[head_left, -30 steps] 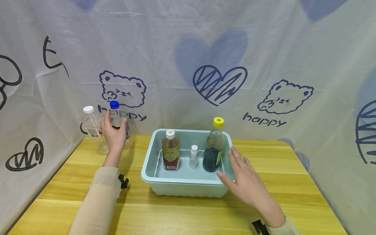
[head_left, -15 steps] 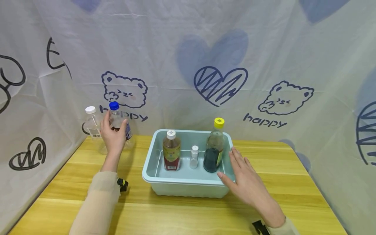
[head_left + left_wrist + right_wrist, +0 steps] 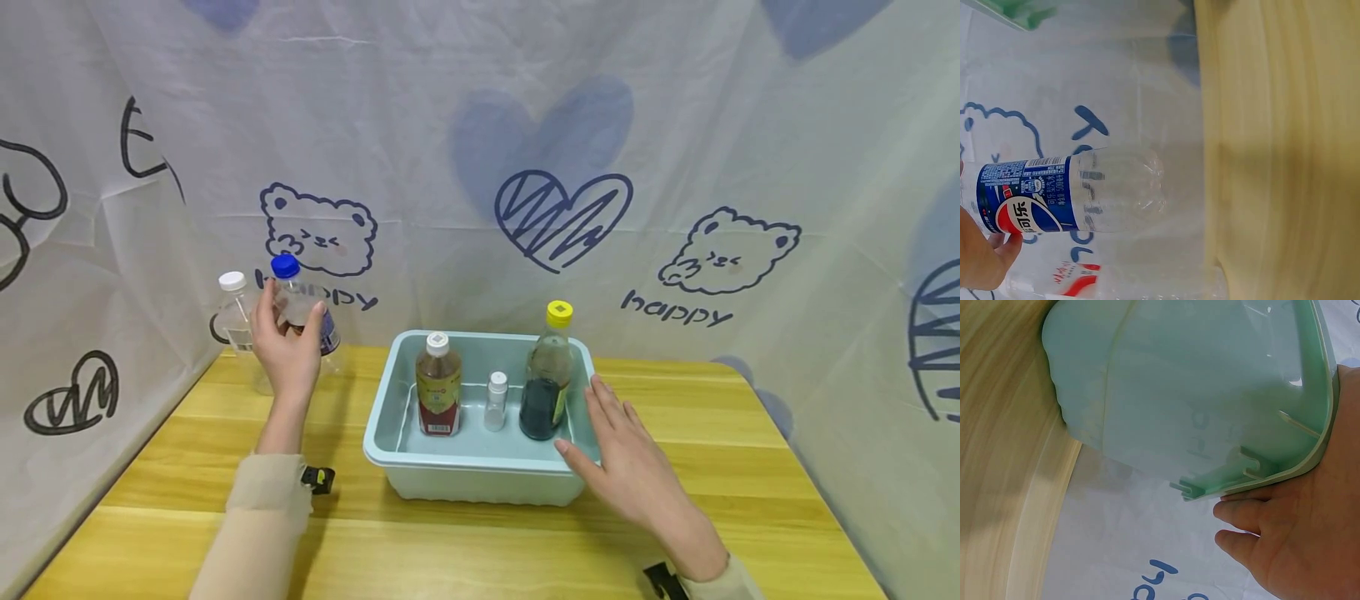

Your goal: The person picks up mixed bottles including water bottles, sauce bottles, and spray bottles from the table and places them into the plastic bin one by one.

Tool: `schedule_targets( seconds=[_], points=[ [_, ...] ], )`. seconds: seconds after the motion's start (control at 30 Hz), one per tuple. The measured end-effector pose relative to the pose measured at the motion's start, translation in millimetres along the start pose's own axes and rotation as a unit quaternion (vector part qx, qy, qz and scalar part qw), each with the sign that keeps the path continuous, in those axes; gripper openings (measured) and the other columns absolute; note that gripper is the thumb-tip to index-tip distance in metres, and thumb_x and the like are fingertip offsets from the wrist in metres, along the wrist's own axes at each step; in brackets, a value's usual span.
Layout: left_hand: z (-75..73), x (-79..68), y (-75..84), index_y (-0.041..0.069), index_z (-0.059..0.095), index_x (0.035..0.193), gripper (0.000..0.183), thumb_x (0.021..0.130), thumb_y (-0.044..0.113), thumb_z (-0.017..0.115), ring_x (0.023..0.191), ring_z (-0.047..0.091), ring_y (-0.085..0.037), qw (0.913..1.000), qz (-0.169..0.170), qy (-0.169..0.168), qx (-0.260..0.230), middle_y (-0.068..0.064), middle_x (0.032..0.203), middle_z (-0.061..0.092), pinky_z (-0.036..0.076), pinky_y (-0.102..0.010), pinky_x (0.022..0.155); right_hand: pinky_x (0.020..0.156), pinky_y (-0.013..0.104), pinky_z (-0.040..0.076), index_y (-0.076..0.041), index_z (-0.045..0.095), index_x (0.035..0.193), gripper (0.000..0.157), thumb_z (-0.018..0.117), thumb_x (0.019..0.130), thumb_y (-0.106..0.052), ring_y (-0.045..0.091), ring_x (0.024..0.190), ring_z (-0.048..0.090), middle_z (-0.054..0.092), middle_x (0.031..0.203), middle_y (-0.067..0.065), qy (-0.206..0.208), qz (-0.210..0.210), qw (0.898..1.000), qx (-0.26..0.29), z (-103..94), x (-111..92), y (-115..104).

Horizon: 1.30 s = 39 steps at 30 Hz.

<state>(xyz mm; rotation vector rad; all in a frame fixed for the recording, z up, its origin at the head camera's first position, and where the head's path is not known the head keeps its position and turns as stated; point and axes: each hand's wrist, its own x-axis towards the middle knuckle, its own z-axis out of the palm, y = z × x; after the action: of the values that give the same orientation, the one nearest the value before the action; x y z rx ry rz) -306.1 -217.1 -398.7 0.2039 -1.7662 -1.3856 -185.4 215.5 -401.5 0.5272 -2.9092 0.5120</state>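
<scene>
Item: blue-capped bottle [image 3: 327,332], clear plastic, blue label with red and white emblem; left of centre in the head view, cap leaning toward the upper left. Held in the left hand [image 3: 288,354], thumb and fingers curled round its upper body; the thumb lies to the right of the bottle's neck, the other fingers to the left. In the left wrist view the bottle lies sideways across the lower left, fingertips at the cap-side end of the label, base pointing right and well beyond the fingers, apart from the table [image 3: 420,550] in that frame. Item: white-capped bottle [image 3: 238,321], clear, upright just left of the left hand, partly hidden by it. Item: pale blue-green tub [image 3: 480,483], centre of the head view, standing on the wood-grained table. Right hand [image 3: 637,467]: lower right of centre, fingers straight along the tub's right side, thumb spread over the rim near the front corner, gripping no bottle. Contents of tub, all upright, left to right: brown bottle [image 3: 438,392] with white cap; small clear bottle [image 3: 495,404], white top; yellow-capped bottle [image 3: 543,404] with dark contents, nearest the right hand. Backdrop: pale cloth [image 3: 420,83] with hearts and bear faces.
</scene>
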Motion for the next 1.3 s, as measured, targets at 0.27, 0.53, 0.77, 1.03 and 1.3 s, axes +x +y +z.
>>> schedule_targets(
  seconds=[0.27,0.53,0.77,1.03,1.3],
  points=[
    [-0.7,-8.9,16.9,0.010,0.048,0.155,0.072,0.091,0.012,0.081,0.136,0.052,-0.022,0.9988,0.024,0.019,-0.039,-0.002,0.151,0.052,0.047,-0.036,0.112,0.127,0.057,0.018,0.004,0.024,0.162,0.092,0.044,0.104,-0.065,0.040,0.156,0.022,0.011,0.172,0.017,0.000,0.001,1.000,0.000,1.2,1,1],
    [-2.0,-27.7,48.0,0.000,0.047,0.153,0.068,0.091,-0.001,0.077,0.138,0.051,-0.033,0.9973,0.050,0.025,-0.048,-0.016,0.150,0.051,0.046,-0.045,0.114,0.126,0.057,0.019,0.004,0.025,0.162,0.091,0.043,0.104,-0.065,0.040,0.156,0.022,0.011,0.172,0.017,0.002,0.000,1.000,-0.001,1.4,1,1],
    [-1.5,-31.5,53.8,-0.001,0.047,0.152,0.069,0.090,-0.003,0.077,0.136,0.052,-0.036,0.9955,0.079,0.026,-0.044,-0.020,0.148,0.051,0.048,-0.042,0.113,0.127,0.057,0.019,0.004,0.025,0.162,0.092,0.043,0.104,-0.066,0.040,0.156,0.022,0.011,0.173,0.016,-0.001,0.005,1.000,0.001,1.1,0,0],
    [-7.2,-27.2,48.6,0.006,0.049,0.153,0.071,0.090,0.003,0.081,0.134,0.054,-0.025,0.9934,0.095,0.021,-0.062,-0.007,0.149,0.053,0.049,-0.034,0.110,0.126,0.057,0.021,0.004,0.026,0.161,0.091,0.047,0.104,-0.063,0.042,0.155,0.024,0.014,0.172,0.018,0.004,0.002,1.000,0.000,0.4,0,-1],
    [-11.7,-30.8,68.3,0.011,0.051,0.153,0.071,0.089,0.002,0.081,0.136,0.053,-0.021,0.9916,0.091,0.014,-0.091,-0.003,0.148,0.053,0.048,-0.035,0.112,0.126,0.057,0.021,0.004,0.025,0.162,0.092,0.044,0.104,-0.065,0.042,0.155,0.023,0.013,0.172,0.018,-0.003,0.007,1.000,-0.003,0.2,-1,-1]
  ],
)
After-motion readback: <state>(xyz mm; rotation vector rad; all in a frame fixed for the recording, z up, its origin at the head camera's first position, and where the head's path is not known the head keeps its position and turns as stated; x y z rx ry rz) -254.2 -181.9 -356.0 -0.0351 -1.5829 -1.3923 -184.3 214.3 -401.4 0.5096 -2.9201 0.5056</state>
